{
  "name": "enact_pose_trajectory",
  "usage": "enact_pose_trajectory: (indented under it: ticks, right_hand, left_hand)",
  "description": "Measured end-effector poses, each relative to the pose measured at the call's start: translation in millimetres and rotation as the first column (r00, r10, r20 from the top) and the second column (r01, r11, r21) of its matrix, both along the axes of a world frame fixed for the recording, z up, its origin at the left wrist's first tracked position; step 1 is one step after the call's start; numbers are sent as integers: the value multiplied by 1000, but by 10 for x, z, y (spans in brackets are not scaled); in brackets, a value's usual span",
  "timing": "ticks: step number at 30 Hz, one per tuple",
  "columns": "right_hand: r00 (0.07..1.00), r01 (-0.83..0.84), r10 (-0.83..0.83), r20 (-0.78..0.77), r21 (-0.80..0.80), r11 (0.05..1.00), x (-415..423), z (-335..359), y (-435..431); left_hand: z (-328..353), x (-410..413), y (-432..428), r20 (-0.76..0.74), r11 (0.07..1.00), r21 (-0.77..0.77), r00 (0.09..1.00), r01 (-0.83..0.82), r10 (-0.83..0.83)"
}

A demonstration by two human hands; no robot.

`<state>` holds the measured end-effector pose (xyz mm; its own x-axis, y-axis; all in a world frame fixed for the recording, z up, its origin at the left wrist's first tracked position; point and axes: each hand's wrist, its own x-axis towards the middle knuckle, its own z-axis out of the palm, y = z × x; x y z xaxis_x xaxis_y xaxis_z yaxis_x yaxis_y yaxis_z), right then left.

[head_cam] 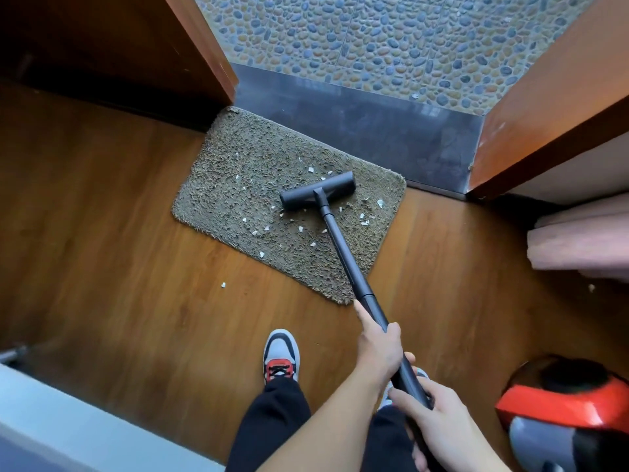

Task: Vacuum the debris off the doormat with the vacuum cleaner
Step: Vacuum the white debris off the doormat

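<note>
— Nearest, bottom of frame?
— Right hand (439, 425) wrapped round the lower end of the wand (343, 248), fingers closed on it. Left hand (379, 349) just above, also closed round the tube, forefinger laid along it. A shoe (281, 356) below centre, red canister (565, 410) at lower right.
— Grip good?
— Probably. Stiff, light tube; two hands spaced apart, so steering should be easy. Best kept there, not further down near the joint.
— Further up?
— Mat (258, 206) at centre, lying skewed on the wood floor (102, 233), far edge against the threshold (357, 127). Head (318, 191) flat on the pile, right of the mat's middle.
— Debris?
— White scraps (262, 229) all over the mat, most left of and below the head; one scrap on bare floor at lower left. Barely started, likely.
— Handling worries?
— Soft, shaggy, loose mat: could bunch or slide under a hard push. Light scraps, may cling in the pile; slow passes advisable.
— Farthest?
— Pebbled tiles (391, 35) across the top.
</note>
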<state>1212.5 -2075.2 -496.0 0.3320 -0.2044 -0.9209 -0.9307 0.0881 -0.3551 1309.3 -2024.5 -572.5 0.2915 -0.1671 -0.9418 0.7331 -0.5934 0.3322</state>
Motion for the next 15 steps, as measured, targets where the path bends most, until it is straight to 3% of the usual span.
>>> enact_pose_trajectory:
  ticks: [7,15]
  right_hand:
    - [999,44,-45,-23,-52,998,-318,16,-233]
    - [999,47,-48,6,44,998,-190,-20,-383]
  left_hand:
    - [56,-316,-270,8,999,-26,999,48,-48]
    - [-59,-191,-405,15,999,-35,1000,8,-7]
